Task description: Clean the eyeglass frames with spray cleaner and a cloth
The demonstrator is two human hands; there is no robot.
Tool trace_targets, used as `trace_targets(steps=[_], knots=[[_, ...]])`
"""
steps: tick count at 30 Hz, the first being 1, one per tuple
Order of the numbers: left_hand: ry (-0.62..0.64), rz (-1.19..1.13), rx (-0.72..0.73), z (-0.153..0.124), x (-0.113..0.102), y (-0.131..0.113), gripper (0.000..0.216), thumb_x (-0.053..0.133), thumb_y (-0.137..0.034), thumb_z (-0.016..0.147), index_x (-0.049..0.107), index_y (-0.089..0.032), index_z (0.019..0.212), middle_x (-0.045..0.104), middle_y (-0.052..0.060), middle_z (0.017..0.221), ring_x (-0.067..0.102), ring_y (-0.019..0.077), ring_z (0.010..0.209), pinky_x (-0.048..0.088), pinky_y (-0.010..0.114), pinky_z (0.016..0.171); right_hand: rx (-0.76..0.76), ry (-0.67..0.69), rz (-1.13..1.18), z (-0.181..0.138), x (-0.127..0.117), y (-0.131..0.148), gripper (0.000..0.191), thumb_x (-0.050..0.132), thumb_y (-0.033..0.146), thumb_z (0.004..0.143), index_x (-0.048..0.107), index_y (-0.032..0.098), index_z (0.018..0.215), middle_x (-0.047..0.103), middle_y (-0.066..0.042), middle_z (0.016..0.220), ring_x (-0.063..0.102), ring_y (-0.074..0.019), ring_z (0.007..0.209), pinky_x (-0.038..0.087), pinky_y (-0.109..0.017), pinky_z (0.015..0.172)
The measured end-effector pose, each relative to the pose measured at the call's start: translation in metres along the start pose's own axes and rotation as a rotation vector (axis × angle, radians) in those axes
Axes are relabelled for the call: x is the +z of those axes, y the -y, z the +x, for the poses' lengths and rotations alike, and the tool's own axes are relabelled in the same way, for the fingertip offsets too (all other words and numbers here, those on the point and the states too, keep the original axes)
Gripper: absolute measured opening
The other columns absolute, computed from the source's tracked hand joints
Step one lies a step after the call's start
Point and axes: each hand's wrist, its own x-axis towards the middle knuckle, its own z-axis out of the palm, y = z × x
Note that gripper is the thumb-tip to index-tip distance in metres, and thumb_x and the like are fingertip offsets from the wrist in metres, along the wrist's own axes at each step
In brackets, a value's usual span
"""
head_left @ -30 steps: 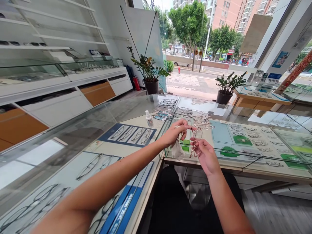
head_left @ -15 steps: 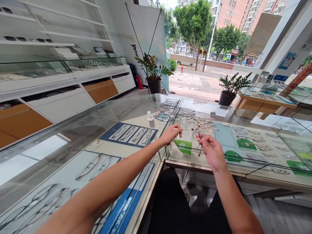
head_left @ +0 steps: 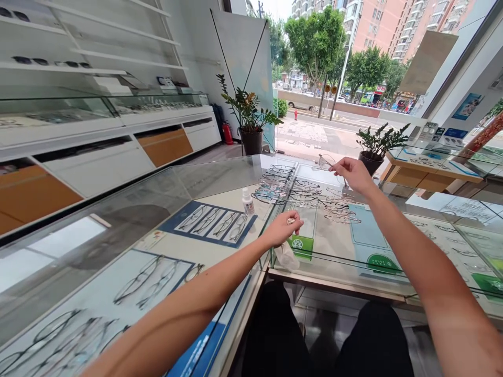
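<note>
My right hand [head_left: 353, 174] is stretched far out over the glass counter [head_left: 220, 173], its fingers pinched on a thin-rimmed pair of glasses [head_left: 326, 162] held above rows of displayed frames [head_left: 310, 193]. My left hand [head_left: 283, 229] hovers closer to me at the corner of the showcase, fingers closed on a white cleaning cloth [head_left: 285, 255] that hangs down below it. A small white spray bottle [head_left: 247, 201] stands on the glass just left of and beyond the left hand.
Glass display cases hold many glasses on blue and green mats [head_left: 208, 222]. Two potted plants [head_left: 249, 120] stand beyond the counter by the window. White wall shelves and drawers [head_left: 118, 152] run along the left. My dark-trousered legs [head_left: 322, 340] are below the counter edge.
My right hand has carried the glasses away from the cloth and reached far forward over the display. The left hand stayed near the case corner with the cloth.
</note>
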Motion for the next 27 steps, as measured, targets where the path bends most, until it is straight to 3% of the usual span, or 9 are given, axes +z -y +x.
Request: trace_targets(steps=[5, 11, 15, 19, 22, 27], knots=[[-0.016, -0.036, 0.044, 0.002, 0.002, 0.005, 0.029, 0.061, -0.047, 0.081, 0.049, -0.021, 0.073, 0.062, -0.001, 0.061, 0.041, 0.0115, 0.055, 0.034, 0.025, 0.059, 0.204, -0.031, -0.140, 0.050, 0.017, -0.027, 0.023, 0.078, 0.010, 0.082, 0.069, 0.014, 0.062, 0.072, -0.006, 0.076, 0.055, -0.0134, 0.071, 0.040, -0.030, 0.070], [-0.014, -0.026, 0.067, -0.001, 0.004, 0.006, 0.027, 0.060, -0.044, 0.083, 0.050, -0.021, 0.072, 0.063, -0.001, 0.063, 0.048, 0.0134, 0.060, 0.038, 0.027, 0.062, 0.453, -0.200, -0.018, 0.078, 0.052, -0.057, 0.020, 0.082, 0.016, 0.076, 0.066, 0.016, 0.064, 0.055, 0.001, 0.059, 0.046, -0.0140, 0.066, 0.038, -0.032, 0.068], [0.003, -0.045, 0.048, -0.002, 0.006, 0.005, 0.026, 0.060, -0.044, 0.084, 0.050, -0.021, 0.075, 0.062, -0.002, 0.062, 0.045, 0.0116, 0.055, 0.037, 0.025, 0.059, 0.591, -0.236, 0.171, 0.084, 0.074, -0.066, 0.016, 0.074, 0.022, 0.083, 0.061, 0.018, 0.074, 0.043, 0.007, 0.056, 0.035, -0.0101, 0.056, 0.034, -0.030, 0.060], [0.008, -0.059, 0.034, -0.003, 0.007, 0.002, 0.026, 0.061, -0.043, 0.084, 0.051, -0.021, 0.075, 0.061, -0.004, 0.061, 0.044, 0.0103, 0.052, 0.035, 0.024, 0.057, 0.631, -0.242, 0.440, 0.083, 0.096, -0.066, 0.016, 0.057, 0.028, 0.093, 0.053, 0.021, 0.079, 0.035, 0.010, 0.056, 0.031, -0.0079, 0.049, 0.032, -0.025, 0.054], [0.016, -0.069, 0.001, -0.003, 0.007, 0.001, 0.025, 0.060, -0.043, 0.083, 0.050, -0.021, 0.076, 0.059, -0.005, 0.059, 0.039, 0.0091, 0.047, 0.032, 0.024, 0.053, 0.639, -0.273, 0.622, 0.079, 0.112, -0.068, 0.021, 0.048, 0.027, 0.097, 0.043, 0.023, 0.077, 0.034, 0.010, 0.057, 0.030, -0.0075, 0.047, 0.031, -0.021, 0.049], [-0.002, -0.054, 0.034, -0.002, 0.008, 0.003, 0.026, 0.059, -0.043, 0.082, 0.049, -0.021, 0.072, 0.057, -0.004, 0.058, 0.043, 0.0106, 0.050, 0.033, 0.024, 0.054, 0.658, -0.316, 0.833, 0.074, 0.130, -0.074, 0.022, 0.049, 0.026, 0.096, 0.037, 0.024, 0.078, 0.037, 0.008, 0.060, 0.030, -0.0077, 0.045, 0.029, -0.019, 0.043]])
